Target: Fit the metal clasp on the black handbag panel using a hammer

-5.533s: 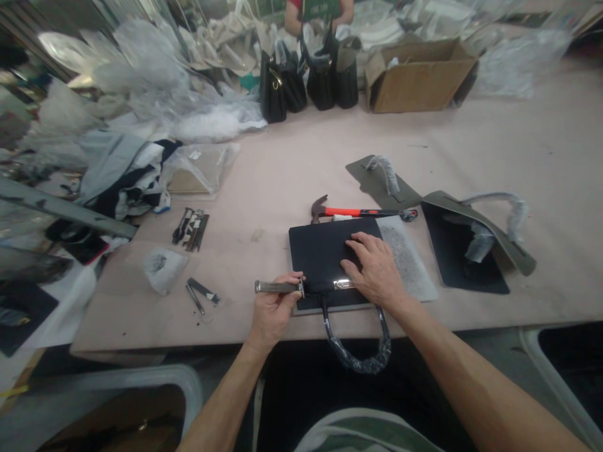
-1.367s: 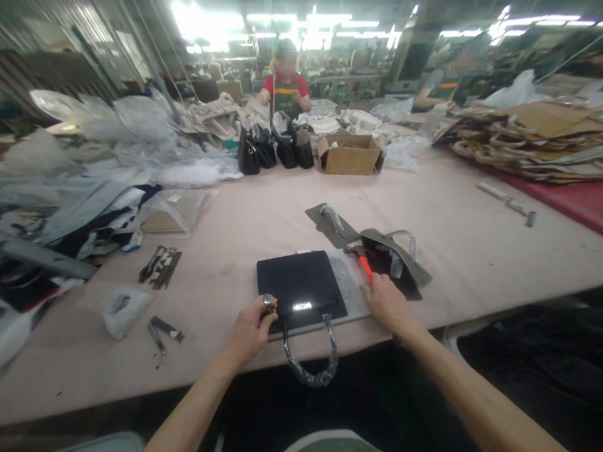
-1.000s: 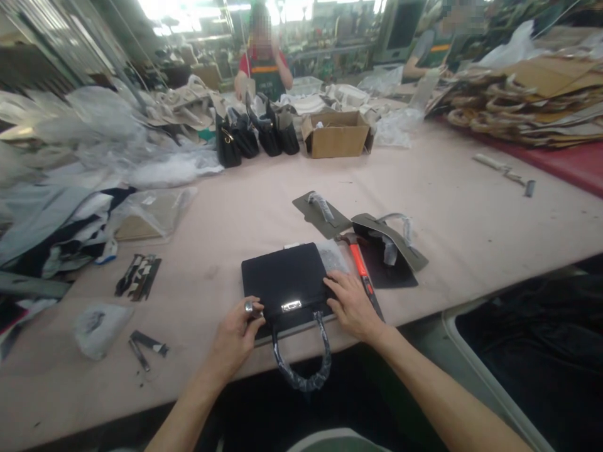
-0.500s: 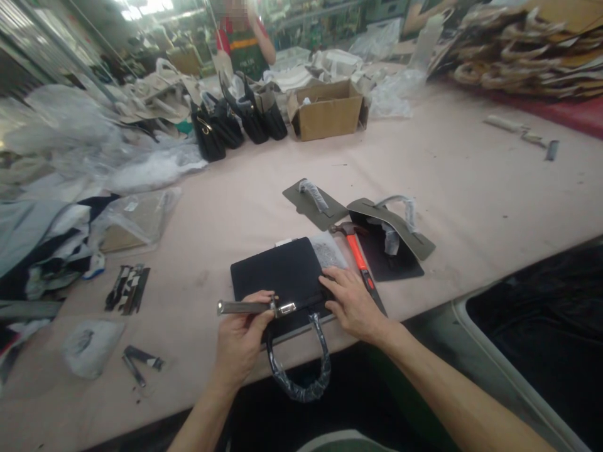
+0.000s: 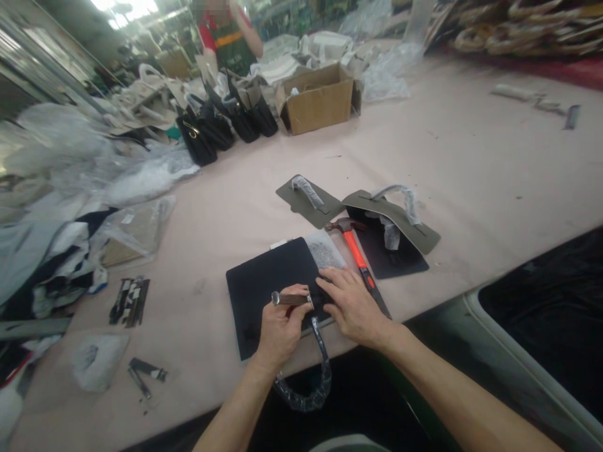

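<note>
Counting two bare hands here, just beside each other. Can see the left hand (image 5: 279, 329) clamped around one metal tool (image 5: 292, 299), slim with a round shiny end; can't tell from this angle about tip contact. As for the right hand (image 5: 352, 307), looks loose and unclenched, resting with spread fingers on one smooth matte black panel (image 5: 268, 282) with rounded corners, lying flat at the front edge of the pinkish table (image 5: 226, 213). See one loop handle (image 5: 306, 402) there too, dark, wrapped in crinkly clear film, hanging over the edge. Further right, count one hammer (image 5: 354, 248) with an orange grip and dark claw head, plus one speckled translucent sheet (image 5: 327, 250) beside the panel. Then count two thin grey-green panels (image 5: 316, 215) with curved, plastic-wrapped handles (image 5: 308, 191). Way back, see four black bags (image 5: 198, 141) in a row, next to one open cardboard box (image 5: 320, 110).
</note>
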Action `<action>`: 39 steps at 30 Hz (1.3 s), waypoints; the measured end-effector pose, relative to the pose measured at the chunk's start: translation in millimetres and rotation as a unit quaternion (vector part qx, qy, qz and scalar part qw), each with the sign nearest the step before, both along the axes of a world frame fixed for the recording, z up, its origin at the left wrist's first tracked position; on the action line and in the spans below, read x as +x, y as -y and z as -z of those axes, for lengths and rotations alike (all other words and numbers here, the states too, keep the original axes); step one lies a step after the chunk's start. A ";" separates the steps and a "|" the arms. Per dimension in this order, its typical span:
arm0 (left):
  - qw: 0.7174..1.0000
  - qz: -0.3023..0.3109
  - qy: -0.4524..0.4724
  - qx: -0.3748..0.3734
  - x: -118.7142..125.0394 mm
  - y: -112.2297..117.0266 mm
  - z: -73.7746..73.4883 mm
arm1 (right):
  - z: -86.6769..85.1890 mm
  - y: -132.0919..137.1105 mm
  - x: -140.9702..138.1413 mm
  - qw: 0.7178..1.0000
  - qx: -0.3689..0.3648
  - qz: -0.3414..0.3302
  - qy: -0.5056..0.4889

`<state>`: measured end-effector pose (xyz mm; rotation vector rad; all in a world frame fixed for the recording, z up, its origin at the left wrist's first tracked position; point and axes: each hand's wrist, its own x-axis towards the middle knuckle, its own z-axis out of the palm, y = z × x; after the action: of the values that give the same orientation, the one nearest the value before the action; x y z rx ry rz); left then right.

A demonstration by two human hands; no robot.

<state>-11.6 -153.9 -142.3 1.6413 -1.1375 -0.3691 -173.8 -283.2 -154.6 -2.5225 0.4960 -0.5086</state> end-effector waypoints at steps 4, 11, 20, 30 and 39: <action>1.000 0.005 0.022 -0.004 -3.0 4.4 -1.8 | 1.9 -0.1 -0.6 1.000 -0.001 0.003 -0.001; 0.997 -0.012 0.073 -0.034 -5.9 -1.1 -6.7 | 5.2 0.1 -0.8 1.000 -0.027 0.000 0.003; 0.938 -0.321 -0.119 0.053 76.5 -102.0 -11.6 | 12.7 5.5 -0.9 0.997 -0.077 -0.008 0.025; 0.815 -0.315 0.250 0.417 95.7 -121.5 -21.3 | -9.9 1.7 14.9 0.996 -0.078 -0.054 0.004; 0.856 -0.003 0.490 0.165 50.9 -80.0 -15.3 | -10.2 6.0 26.4 0.977 -0.179 -0.111 0.013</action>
<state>39.2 -73.9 -127.1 2.2155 -1.8811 0.3743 -147.4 -289.2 -144.4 -2.8629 0.1141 -0.5858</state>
